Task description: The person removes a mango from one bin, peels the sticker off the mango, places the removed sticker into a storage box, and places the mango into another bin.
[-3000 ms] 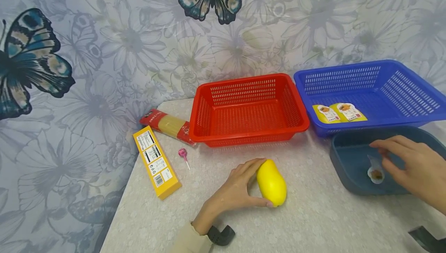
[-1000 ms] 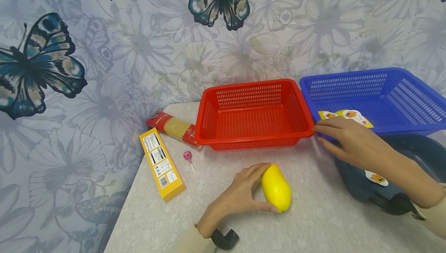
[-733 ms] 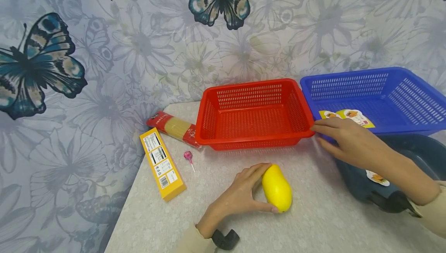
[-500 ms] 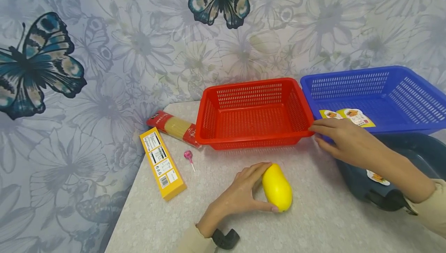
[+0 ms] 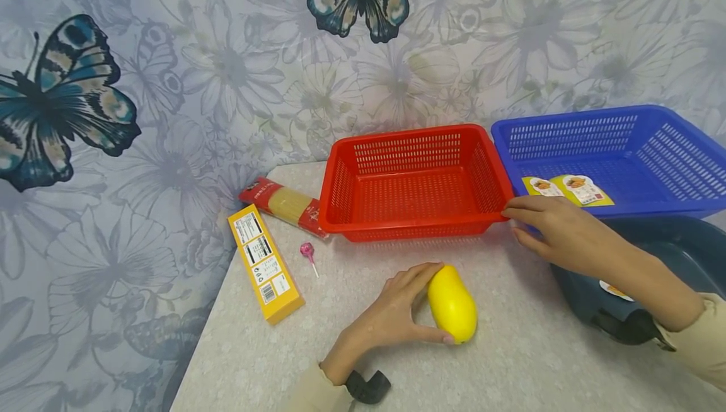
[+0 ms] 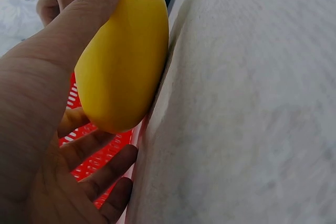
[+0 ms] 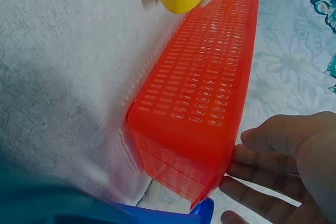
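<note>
My left hand (image 5: 391, 311) holds a yellow mango (image 5: 452, 305) on the table, fingers at its far end and thumb at its near end. In the left wrist view the thumb lies along the mango (image 6: 126, 56), with the other fingers spread below it. My right hand (image 5: 561, 235) touches the near right corner of the red basket (image 5: 416, 226) with its fingertips. Seen from the right wrist, those fingers are fairly straight against the rim of the red basket (image 7: 194, 82), and the thumb stands apart from them. Nothing shows inside the red basket.
A blue basket (image 5: 573, 125) with yellow packets (image 5: 584, 190) adjoins the red one. Before it stands a dark teal basin (image 5: 675, 242), partly under my right forearm, with a label (image 5: 615, 290) showing inside. Leftward lie a noodle pack (image 5: 286, 204), yellow box (image 5: 265, 264) and lollipop (image 5: 307, 251).
Since the oldest frame, my right hand has moved left from above the teal basin to the red basket's corner. Lately it stays there. My left hand keeps its hold on the mango.
</note>
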A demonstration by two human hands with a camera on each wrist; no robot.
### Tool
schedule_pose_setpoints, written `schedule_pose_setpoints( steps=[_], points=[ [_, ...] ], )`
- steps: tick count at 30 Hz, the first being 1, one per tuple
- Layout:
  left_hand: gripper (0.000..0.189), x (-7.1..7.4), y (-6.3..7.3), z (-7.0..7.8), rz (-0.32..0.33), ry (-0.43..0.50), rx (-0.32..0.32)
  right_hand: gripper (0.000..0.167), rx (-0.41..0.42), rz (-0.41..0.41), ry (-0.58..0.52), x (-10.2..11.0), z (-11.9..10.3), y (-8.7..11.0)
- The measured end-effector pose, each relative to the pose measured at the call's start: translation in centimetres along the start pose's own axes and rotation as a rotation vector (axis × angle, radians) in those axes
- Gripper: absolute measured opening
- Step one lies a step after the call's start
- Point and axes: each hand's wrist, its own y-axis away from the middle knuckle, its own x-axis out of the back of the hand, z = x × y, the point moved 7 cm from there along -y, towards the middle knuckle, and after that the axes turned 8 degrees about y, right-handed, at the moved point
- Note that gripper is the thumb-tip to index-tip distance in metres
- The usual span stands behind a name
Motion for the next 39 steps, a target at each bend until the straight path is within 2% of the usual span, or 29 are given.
schedule_pose_setpoints(
  steps=[4, 12, 21, 27, 39],
  points=[
    [0.108, 0.1, 0.0, 0.0, 0.008, 0.024, 0.008, 0.035, 0.013, 0.007, -0.001, 0.0, -0.1, -0.1],
    [0.106, 0.1, 0.0, 0.4, 0.021, 0.098, 0.006, 0.036, -0.029, -0.015, -0.016, -0.2, 0.0, 0.4],
    [0.105, 0.4, -0.3, 1.8, 0.010, 0.124, -0.020, 0.038, 0.004, 0.008, -0.019, -0.2, -0.1, 0.4],
    [0.107, 1.5, -0.8, 3.0, 0.024, 0.113, -0.067, 0.039, -0.039, -0.021, -0.024, -0.3, 0.1, 0.6],
    [0.107, 4.9, -2.0, 4.1, 0.031, 0.219, -0.089, 0.043, -0.046, -0.022, -0.037, -0.5, 0.1, 0.7]
  ],
)
